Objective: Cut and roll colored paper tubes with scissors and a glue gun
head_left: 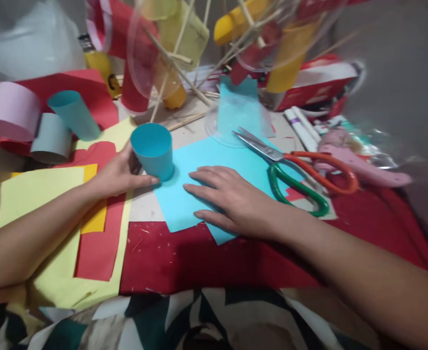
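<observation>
An upright blue paper tube [155, 156] stands at the left edge of a light blue sheet of paper [179, 201]. My left hand [121, 172] is around its left side, thumb at the base in front and fingers partly hidden behind it. My right hand [232, 197] lies palm down on the light blue sheet, fingers spread and holding nothing. Close to that hand, on the right, lie scissors [277, 155] with one orange and one green handle, their blades apart and pointing to the upper left. A clear plastic disc [238, 124] rests on the blue paper behind.
Pink, grey and teal paper tubes [73, 114] stand at the left. Yellow sheets [39, 199] and red paper [97, 253] lie under my left arm. At the back rises a structure of wooden sticks [179, 73] and clear discs. A pink glue gun [363, 165] lies at the right.
</observation>
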{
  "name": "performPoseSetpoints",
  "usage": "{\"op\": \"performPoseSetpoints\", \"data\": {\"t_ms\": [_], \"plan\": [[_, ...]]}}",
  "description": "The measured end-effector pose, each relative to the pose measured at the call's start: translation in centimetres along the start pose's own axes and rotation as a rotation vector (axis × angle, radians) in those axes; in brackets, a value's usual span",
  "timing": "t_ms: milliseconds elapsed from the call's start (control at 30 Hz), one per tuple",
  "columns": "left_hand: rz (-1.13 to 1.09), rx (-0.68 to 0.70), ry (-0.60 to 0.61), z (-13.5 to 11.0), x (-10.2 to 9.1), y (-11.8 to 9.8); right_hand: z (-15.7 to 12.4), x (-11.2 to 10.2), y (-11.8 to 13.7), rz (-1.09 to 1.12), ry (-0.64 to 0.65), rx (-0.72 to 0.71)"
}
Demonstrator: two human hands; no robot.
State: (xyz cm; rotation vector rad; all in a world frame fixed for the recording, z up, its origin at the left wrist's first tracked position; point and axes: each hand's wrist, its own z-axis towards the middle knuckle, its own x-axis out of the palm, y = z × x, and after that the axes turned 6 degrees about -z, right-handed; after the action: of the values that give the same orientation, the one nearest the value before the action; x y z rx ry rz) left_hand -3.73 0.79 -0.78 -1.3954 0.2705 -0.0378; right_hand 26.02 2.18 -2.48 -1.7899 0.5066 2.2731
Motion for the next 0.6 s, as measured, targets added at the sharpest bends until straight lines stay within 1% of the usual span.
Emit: {"op": "performPoseSetpoints", "data": {"t_ms": [100, 167, 333, 433, 500, 600], "plan": [[0.059, -0.03, 0.091, -0.4, -0.4, 0.5, -0.1, 0.3, 0.0, -0.01, -0.042, -0.03], [0.045, -0.024, 0.122, -0.5, -0.7, 0.7, -0.2, 0.4, 0.0, -0.025, -0.05, -0.036], [-0.073, -0.042, 0.17, -0.2, -1.2, 1.0, -0.3, 0.1, 0.1, -0.04, -0.049, -0.068], [-0.164, -0.035, 0.197, 0.2, -1.7, 1.2, -0.4, -0.2, 0.0, -0.041, -0.019, -0.077], [-0.198, -0.016, 0.18, 0.4, -2.0, 1.7, -0.5, -0.3, -0.1, -0.029, 0.001, -0.076], [-0.233, -0.02, 0.063, 0.6, -2.0, 2.9, -0.4, -0.3, -0.4, 0.031, -0.022, -0.063]]}}
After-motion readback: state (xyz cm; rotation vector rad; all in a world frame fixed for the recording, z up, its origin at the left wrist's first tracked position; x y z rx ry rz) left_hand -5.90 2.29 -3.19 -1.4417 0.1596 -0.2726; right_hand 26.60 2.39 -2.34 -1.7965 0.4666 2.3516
